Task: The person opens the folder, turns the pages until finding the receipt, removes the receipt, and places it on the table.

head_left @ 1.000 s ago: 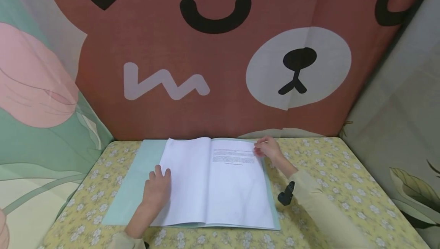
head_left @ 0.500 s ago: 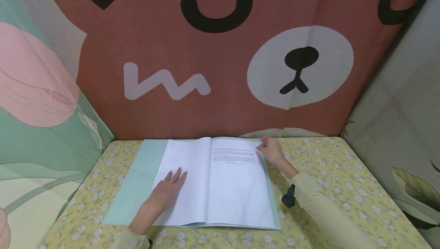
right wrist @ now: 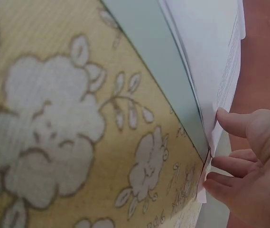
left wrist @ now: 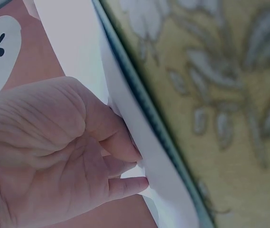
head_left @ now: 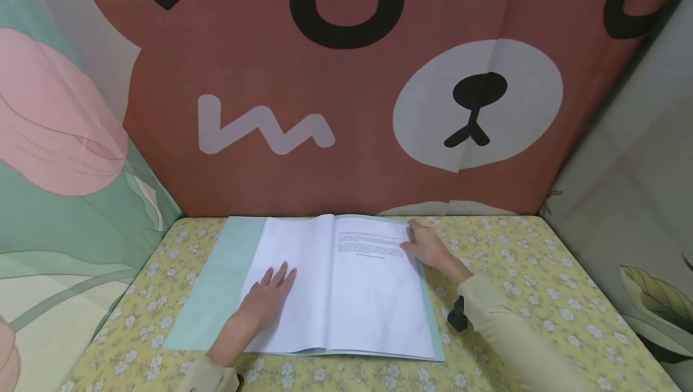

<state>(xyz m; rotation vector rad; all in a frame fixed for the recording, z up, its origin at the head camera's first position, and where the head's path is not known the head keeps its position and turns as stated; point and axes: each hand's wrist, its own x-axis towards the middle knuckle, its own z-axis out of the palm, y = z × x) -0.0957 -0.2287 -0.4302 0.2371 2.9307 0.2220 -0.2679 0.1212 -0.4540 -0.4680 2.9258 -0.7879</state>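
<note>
A document folder with a pale green cover [head_left: 203,302] lies open on the table, with a blank left page [head_left: 287,241] and a right page [head_left: 379,302] bearing a short block of print near its top. My left hand [head_left: 265,305] rests on the left page with its fingers extended. In the left wrist view its fingertips touch the white paper [left wrist: 73,42]. At the upper right edge, my right hand [head_left: 430,248] holds the right page. The right wrist view shows the thumb on the paper's face [right wrist: 203,61] and the other fingers at its edge.
A yellow floral cloth [head_left: 514,296] covers the table around the folder. Behind stands a reddish-brown backdrop [head_left: 357,169] printed with a bear face. Patterned fabric [head_left: 65,217] hangs on the left and grey leaf-printed fabric [head_left: 628,199] on the right.
My left hand has moved right from the left page's outer edge onto the page. The right hand stays near the upper right edge; its thumb and fingers are now spread wider there.
</note>
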